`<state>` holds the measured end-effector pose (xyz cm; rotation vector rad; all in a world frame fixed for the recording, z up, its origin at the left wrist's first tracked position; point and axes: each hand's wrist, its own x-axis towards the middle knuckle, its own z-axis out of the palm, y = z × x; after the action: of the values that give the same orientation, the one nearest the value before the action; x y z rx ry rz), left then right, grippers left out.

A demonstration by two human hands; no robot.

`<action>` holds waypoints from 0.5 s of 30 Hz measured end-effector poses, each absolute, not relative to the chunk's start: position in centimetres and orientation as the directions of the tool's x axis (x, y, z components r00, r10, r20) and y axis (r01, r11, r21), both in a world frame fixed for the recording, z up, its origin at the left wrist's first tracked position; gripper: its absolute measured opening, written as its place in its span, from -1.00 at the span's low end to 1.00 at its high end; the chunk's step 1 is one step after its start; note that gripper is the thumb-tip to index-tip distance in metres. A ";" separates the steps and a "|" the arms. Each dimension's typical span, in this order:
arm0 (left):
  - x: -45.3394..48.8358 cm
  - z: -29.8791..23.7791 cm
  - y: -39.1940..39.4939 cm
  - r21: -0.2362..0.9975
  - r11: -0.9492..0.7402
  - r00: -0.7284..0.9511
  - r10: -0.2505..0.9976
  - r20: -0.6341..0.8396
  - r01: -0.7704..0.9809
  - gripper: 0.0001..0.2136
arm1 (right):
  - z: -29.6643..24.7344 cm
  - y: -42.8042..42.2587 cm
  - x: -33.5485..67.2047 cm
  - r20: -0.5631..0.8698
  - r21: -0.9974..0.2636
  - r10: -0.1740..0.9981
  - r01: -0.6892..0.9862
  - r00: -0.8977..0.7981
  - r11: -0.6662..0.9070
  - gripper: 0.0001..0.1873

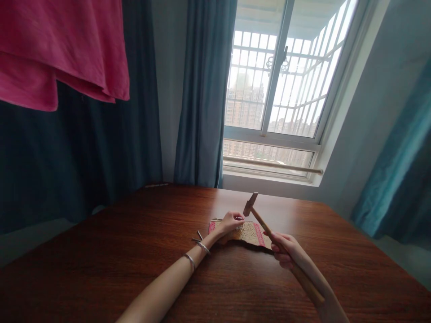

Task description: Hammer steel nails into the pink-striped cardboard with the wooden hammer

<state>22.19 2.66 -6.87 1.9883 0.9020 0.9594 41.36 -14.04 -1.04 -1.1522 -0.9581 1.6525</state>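
Note:
My right hand [284, 249] is wrapped round the wooden handle of a hammer [261, 220]. Its metal head is raised and tilted, close to the fingertips of my left hand [231, 222]. The fingers of that left hand are pinched together over a tan, patterned piece [249, 231] with pink bands; whatever small thing they hold is too small to name. The piece lies flat on the brown wooden table [215, 287], with many small dots across its surface and a dark near edge. Two thin, dark metal rods [199, 235] rest beside my left wrist.
Bangles [190, 261] circle my left forearm. Beyond the table's far edge are a barred window [272, 80] and a blue curtain [205, 98]. A pink cloth [67, 49] hangs at the upper left, and another curtain [393, 166] hangs on the right.

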 end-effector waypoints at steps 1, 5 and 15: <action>22.2 -6.8 2.6 0.833 -0.482 0.476 0.819 0.319 0.271 -0.79 | -1.0 -14.1 41.3 -0.275 -0.924 0.945 -0.222 -0.175 -0.310 -0.54; 22.1 -6.8 2.6 0.821 -0.492 0.473 0.820 0.324 0.291 -0.79 | -0.9 -14.1 41.2 -0.285 -0.934 0.948 -0.180 -0.140 -0.308 -0.60; 22.3 -7.3 3.0 0.826 -0.479 0.464 0.828 0.313 0.297 -0.81 | -0.8 -14.3 40.9 -0.275 -0.947 0.952 -0.131 -0.133 -0.292 -0.61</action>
<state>22.27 3.03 -7.29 2.0021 0.9341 0.9526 40.94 -14.26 -0.76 -1.2447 -1.0266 1.5722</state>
